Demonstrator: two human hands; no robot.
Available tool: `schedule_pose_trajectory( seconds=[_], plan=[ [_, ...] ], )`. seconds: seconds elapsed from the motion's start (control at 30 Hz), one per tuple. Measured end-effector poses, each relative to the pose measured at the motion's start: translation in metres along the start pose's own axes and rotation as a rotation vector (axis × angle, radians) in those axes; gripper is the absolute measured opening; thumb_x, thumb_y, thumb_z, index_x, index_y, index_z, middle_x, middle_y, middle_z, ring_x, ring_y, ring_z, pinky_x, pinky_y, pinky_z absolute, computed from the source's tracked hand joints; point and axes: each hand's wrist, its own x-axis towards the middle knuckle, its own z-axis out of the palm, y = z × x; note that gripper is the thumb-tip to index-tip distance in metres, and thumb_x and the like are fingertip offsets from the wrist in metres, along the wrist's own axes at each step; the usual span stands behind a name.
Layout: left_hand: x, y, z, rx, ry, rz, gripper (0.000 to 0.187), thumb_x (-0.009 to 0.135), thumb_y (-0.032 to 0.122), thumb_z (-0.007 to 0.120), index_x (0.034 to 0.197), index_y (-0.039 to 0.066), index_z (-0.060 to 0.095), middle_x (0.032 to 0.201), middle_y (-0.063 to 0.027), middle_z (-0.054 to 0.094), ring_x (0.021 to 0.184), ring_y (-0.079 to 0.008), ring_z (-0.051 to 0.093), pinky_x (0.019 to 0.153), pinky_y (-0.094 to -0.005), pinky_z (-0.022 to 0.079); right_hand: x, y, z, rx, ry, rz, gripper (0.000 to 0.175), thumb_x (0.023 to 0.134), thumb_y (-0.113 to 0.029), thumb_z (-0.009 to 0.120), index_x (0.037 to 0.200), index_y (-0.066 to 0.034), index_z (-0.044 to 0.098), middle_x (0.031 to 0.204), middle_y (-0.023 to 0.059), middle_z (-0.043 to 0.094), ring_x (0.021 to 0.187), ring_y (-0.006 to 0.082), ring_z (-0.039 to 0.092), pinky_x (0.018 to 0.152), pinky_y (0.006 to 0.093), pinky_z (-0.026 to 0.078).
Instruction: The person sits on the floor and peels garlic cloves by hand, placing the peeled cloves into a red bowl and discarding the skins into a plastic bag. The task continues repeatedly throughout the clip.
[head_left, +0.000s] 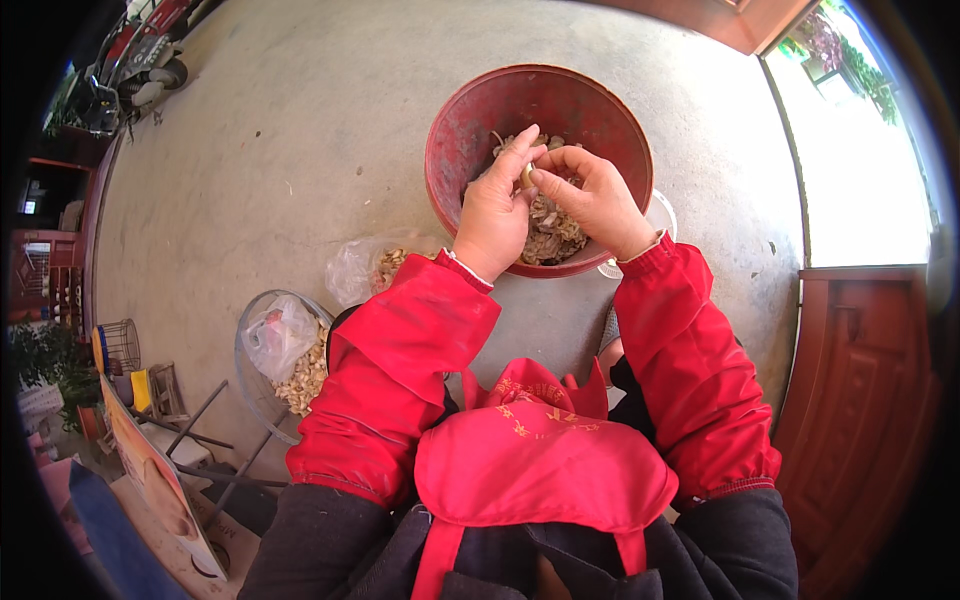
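A small pale clove-like piece (526, 176) is held between my two hands over a large red bucket (480, 112). My left hand (496, 214) grips it from the left, its fingers pointing up and away from me. The thumb and forefinger of my right hand (596, 199) pinch it from the other side. Partly hidden beneath my hands, a heap of dry, pale brown husks or peelings (551, 232) lies in the bucket.
To the left stand a clear plastic bag (356, 266) with small pale pieces and a round basin (247, 367) holding more pieces and another bag (281, 337). Thin metal bars (199, 416) rise beside cardboard at lower left. A wooden door (855, 360) is on the right.
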Motion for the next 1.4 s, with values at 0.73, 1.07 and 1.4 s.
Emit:
schedule_pose_trajectory(
  seconds=[0.73,1.07,1.4],
  plan=[
    [0.002,-0.003,-0.001,-0.157,-0.016,0.007,0.055,0.084,-0.017,0.048,0.134,0.007,0.045,0.129,-0.0112,0.052,0.118,-0.0181,0.051,0.098,-0.0283,0.044,0.000,-0.006,-0.001,0.100,0.052,0.138,0.018,0.085,-0.016,0.058,0.087,0.0009,0.061,0.076,0.0059,0.061,0.072,0.0097,0.055,0.066,0.0264,0.045],
    [0.003,-0.014,0.000,0.068,0.069,0.142,0.050,0.081,-0.016,0.051,0.125,0.008,0.053,0.112,-0.0083,0.062,0.103,-0.0167,0.060,0.086,-0.0275,0.051,0.001,0.010,0.003,0.076,0.093,0.035,0.016,0.085,-0.015,0.058,0.086,0.0001,0.060,0.077,0.0043,0.061,0.072,0.0094,0.054,0.065,0.0253,0.045],
    [0.008,0.017,-0.011,-0.761,0.025,-0.373,0.027,0.096,0.009,0.047,0.120,-0.002,0.051,0.117,-0.0120,0.056,0.105,-0.0226,0.059,0.092,-0.0318,0.050,0.004,-0.002,-0.014,-0.167,0.192,0.149,0.014,0.087,-0.016,0.061,0.085,-0.0017,0.062,0.077,0.0088,0.061,0.068,0.0146,0.055,0.063,0.0263,0.045]
  ],
)
